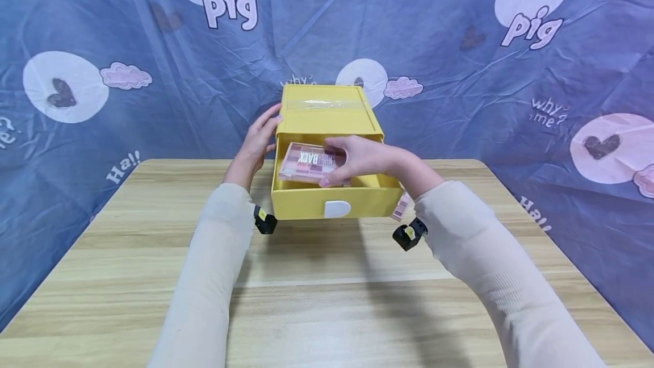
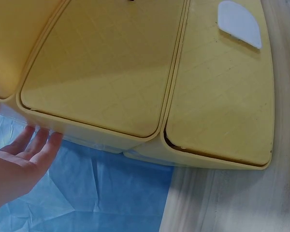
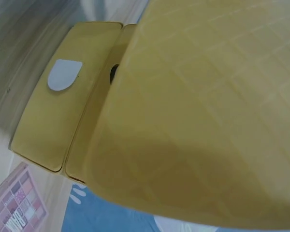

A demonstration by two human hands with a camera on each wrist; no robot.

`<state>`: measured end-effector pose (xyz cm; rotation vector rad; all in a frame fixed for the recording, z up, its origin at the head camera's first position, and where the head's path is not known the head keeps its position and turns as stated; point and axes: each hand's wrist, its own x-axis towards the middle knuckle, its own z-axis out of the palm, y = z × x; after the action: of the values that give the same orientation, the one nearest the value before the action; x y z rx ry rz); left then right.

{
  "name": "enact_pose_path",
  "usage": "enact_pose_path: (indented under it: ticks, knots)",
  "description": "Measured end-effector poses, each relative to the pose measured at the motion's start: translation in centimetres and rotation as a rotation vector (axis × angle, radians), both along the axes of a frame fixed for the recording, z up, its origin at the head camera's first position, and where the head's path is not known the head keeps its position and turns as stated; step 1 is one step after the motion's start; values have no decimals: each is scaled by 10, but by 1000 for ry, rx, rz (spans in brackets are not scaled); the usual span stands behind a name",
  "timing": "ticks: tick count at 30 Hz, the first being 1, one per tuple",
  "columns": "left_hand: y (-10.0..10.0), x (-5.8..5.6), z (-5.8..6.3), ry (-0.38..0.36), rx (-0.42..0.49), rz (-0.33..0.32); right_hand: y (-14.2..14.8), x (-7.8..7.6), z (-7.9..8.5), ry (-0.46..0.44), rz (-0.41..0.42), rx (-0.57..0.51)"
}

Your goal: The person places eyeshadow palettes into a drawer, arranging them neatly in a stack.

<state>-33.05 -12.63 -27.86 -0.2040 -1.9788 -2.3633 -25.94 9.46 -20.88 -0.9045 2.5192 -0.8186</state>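
A yellow drawer box [image 1: 329, 118] stands on the table with its top drawer [image 1: 293, 204] pulled out toward me. Inside that drawer, in the head view, is an eyeshadow palette [image 1: 306, 162] with a clear printed lid. My right hand [image 1: 370, 159] grips the palette by its right side, thumb at the near edge and fingers at the far edge; whether the palette touches the drawer floor I cannot tell. The right wrist view does not show this hand. My left hand [image 1: 255, 143] rests its extended fingertips against the box's left side, also visible in the left wrist view.
Another eyeshadow palette [image 3: 20, 205] lies on the table at the right of the box, partly hidden in the head view. Lower drawers with white handles [image 3: 64, 74] sit beneath the pulled-out one. A blue printed cloth [image 1: 194, 90] hangs behind the wooden table [image 1: 317, 311].
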Motion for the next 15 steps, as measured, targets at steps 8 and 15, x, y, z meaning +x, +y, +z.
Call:
enact_pose_path:
  ticks: [8, 15]
  knots:
    - [0, -1, -1, 1, -4, 10, -3, -3, -11, 125, 77, 76]
    - [0, -1, 0, -10, -1, 15, -7, -2, -12, 158, 89, 132]
